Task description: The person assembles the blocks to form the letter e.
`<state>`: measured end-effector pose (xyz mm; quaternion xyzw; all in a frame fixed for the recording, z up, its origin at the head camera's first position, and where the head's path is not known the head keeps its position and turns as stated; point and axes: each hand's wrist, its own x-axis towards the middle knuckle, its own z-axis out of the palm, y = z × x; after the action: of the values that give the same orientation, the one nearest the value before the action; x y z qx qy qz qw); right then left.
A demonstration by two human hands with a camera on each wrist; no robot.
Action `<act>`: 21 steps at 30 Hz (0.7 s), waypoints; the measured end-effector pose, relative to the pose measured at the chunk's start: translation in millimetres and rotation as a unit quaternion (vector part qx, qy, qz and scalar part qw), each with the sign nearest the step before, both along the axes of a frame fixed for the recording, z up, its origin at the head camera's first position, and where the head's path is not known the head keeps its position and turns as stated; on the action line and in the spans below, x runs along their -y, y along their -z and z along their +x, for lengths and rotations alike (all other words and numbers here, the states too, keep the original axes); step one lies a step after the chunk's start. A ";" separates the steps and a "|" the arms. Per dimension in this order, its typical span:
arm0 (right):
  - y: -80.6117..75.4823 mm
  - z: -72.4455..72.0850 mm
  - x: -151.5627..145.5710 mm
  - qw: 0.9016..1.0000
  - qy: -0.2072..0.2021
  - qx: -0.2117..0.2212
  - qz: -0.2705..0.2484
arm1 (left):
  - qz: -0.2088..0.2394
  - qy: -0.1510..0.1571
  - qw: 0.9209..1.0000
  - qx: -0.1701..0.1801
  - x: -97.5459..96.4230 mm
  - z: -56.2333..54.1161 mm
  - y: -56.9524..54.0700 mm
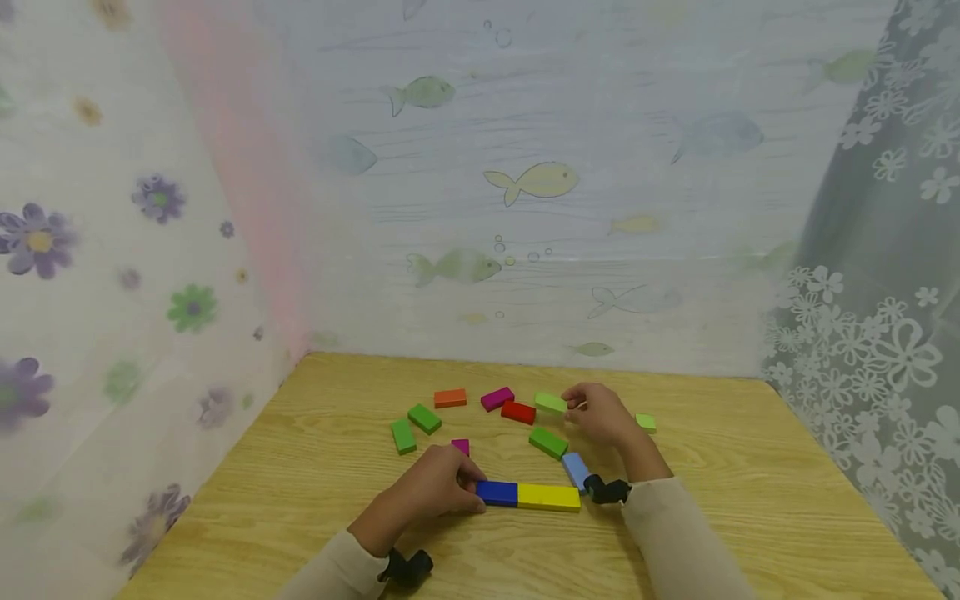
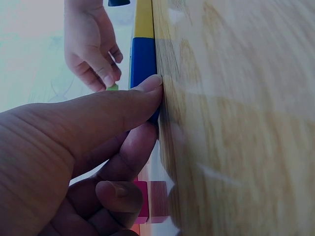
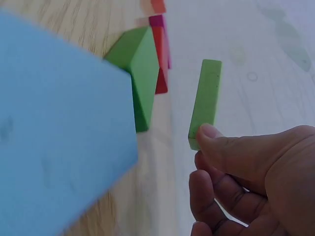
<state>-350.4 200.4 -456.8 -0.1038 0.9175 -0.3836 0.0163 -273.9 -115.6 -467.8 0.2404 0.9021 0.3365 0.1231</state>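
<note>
My left hand (image 1: 437,482) pinches the left end of a dark blue block (image 1: 498,493) between thumb and finger. A yellow block (image 1: 549,497) lies end to end with the blue one, forming a straight row on the table. In the left wrist view the thumb covers part of the blue block (image 2: 142,61). Farther back, my right hand (image 1: 602,414) pinches one end of a light green block (image 1: 550,403). In the right wrist view that light green block (image 3: 206,96) sticks out beyond the thumb, its far end free.
Between the hands lie a green block (image 1: 548,442) and a light blue block (image 1: 576,472). Red (image 1: 518,412), magenta (image 1: 497,398) and orange (image 1: 450,398) blocks lie behind. Two green blocks (image 1: 424,418) are at left. Another light green block (image 1: 646,422) lies beyond my right wrist.
</note>
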 end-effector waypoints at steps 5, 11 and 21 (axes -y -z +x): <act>5.1 6.6 10.5 1.000 0.003 0.005 -0.025 | -0.002 0.000 1.000 0.000 -1.3 3.9 -4.4; 5.8 13.8 22.9 1.000 0.000 0.015 -0.027 | -0.001 0.000 1.000 -0.004 -2.1 8.4 -4.2; -7.8 24.6 30.6 1.000 -0.006 0.002 -0.011 | -0.004 -0.006 1.000 -0.005 -5.1 16.0 -5.2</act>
<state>-325.9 169.8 -449.0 -0.1090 0.9124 -0.3941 0.0195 -257.9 -110.5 -462.6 0.2366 0.9054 0.3325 0.1174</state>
